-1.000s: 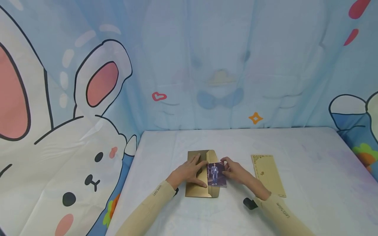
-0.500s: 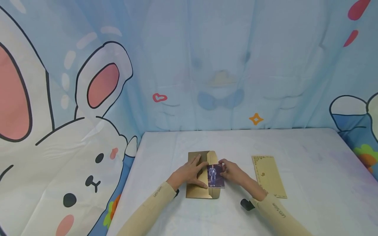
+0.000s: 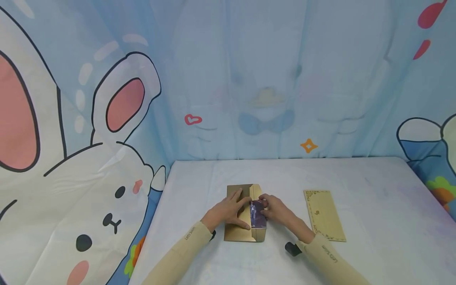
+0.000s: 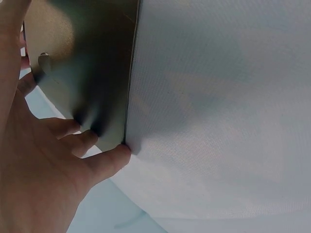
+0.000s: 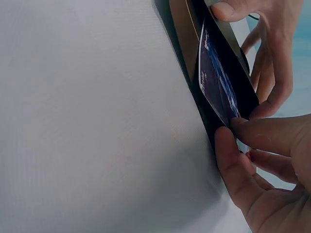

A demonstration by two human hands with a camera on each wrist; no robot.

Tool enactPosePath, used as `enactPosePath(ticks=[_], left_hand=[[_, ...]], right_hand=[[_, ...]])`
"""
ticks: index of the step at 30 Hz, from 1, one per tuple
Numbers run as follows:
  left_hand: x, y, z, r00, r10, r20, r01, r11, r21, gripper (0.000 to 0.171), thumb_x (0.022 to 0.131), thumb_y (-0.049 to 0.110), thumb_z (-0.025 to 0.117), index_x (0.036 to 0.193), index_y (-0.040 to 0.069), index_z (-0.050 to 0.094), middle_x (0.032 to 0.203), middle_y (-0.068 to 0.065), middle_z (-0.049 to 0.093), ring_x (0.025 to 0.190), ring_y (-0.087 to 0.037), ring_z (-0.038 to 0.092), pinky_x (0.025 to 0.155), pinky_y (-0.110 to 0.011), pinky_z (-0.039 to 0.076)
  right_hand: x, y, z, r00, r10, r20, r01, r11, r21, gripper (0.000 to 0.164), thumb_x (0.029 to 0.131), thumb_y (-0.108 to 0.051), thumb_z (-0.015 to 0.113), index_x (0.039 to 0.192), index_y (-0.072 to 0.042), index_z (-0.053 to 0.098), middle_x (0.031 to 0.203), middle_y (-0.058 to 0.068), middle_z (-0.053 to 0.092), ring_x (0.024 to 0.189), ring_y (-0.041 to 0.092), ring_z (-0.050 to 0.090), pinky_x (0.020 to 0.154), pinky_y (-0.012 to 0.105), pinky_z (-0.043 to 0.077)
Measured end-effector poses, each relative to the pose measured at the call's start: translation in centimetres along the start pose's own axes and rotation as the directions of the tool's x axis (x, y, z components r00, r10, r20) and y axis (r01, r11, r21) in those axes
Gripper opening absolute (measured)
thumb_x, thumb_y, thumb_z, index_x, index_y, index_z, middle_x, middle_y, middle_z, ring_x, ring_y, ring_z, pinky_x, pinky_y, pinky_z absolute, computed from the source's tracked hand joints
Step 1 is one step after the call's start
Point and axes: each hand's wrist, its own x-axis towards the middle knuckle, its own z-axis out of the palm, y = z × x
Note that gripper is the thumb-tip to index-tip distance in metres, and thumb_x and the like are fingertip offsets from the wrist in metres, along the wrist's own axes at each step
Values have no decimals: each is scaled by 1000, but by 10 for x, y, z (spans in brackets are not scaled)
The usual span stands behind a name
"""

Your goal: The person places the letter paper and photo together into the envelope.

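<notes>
A gold envelope point(image 3: 236, 234) lies on the table with its flap unfolded to the right. Half tucked into its opening is a dark photo card point(image 3: 258, 217) of a standing figure; its left part is hidden inside. My left hand point(image 3: 228, 209) presses the envelope down with spread fingers, thumb near the opening. My right hand point(image 3: 281, 213) pinches the card's right edge between thumb and fingers. The right wrist view shows the card point(image 5: 214, 82) tilted in the mouth of the envelope. In the left wrist view, fingertips rest on the envelope point(image 4: 53, 29) along its edge.
A second gold rectangular piece point(image 3: 325, 215) with a patterned border lies on the right of the white-covered table point(image 3: 377, 213). A blue cartoon curtain point(image 3: 270, 79) hangs behind, and a rabbit print point(image 3: 99, 198) covers the left side.
My right hand has moved left, and the photo card has slid further into the envelope, so less of it shows. My left hand stays in place on the envelope.
</notes>
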Motion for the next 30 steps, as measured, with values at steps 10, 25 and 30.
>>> enactPosePath(ticks=[10,25,30], left_hand=[[0,-1,1,1000,2,0,-2,1000,5,104,73,81,66,158,38,25,169,-13,13,154,-30,25,116,-48,39],[2,1,1,1000,9,-3,-9,1000,15,106,73,81,66,159,36,23,169,-12,12,155,-28,22,117,-46,39],[1,1,0,1000,6,6,-6,1000,-1,105,74,80,66,159,38,21,169,-12,11,156,-29,21,118,-47,37]], right_hand=[[2,-10,2,998,49,31,-50,999,6,47,85,1,74,128,6,57,103,12,67,92,20,63,79,37,55],[5,-20,3,996,50,69,-57,993,101,47,86,6,68,131,9,56,106,16,70,93,21,68,74,33,58],[8,-18,5,995,54,88,-67,986,152,47,85,5,68,131,7,57,103,15,70,89,20,68,71,32,59]])
